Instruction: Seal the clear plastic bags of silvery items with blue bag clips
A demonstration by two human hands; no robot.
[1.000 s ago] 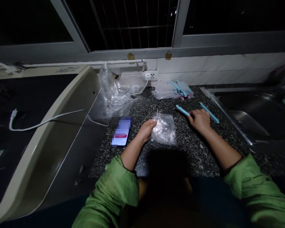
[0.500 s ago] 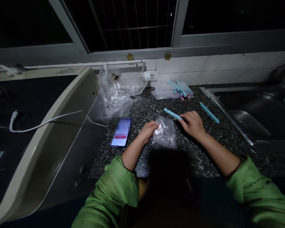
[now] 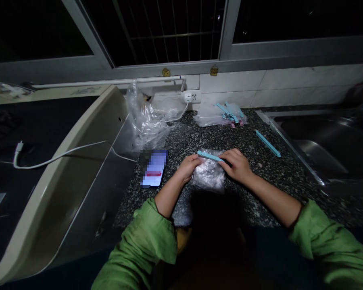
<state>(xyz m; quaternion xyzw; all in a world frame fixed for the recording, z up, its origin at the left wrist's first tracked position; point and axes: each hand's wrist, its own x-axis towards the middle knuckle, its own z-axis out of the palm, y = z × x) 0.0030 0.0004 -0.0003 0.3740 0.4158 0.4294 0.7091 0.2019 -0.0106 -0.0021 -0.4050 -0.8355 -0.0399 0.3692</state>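
Blue strip [image 3: 210, 156] shifted over plastic bag [image 3: 210, 176], pinched by right hand [image 3: 237, 166]; left hand [image 3: 188, 168] pinches bag; phone [image 3: 154, 168] nearby.

Overall light: dim, brightness is gathering mid-way on the speckled countertop [image 3: 236, 139] and falling away towards the corners. Source: lying out of view. Shadow [image 3: 216, 209]: dense black, swallowing the near edge of the counter. Glare: whitish highlights are breaking across the small clear plastic bag [image 3: 210, 177] and the crumpled plastic wrapping [image 3: 147, 121]; soft sheen is showing on the steel sink [image 3: 316, 155]. Glow: the phone screen [image 3: 154, 167] is shining bluish beneath mosaic blocks. Window panes [image 3: 33, 28]: appearing nearly black. Definition: outer edges are stretching and softening.
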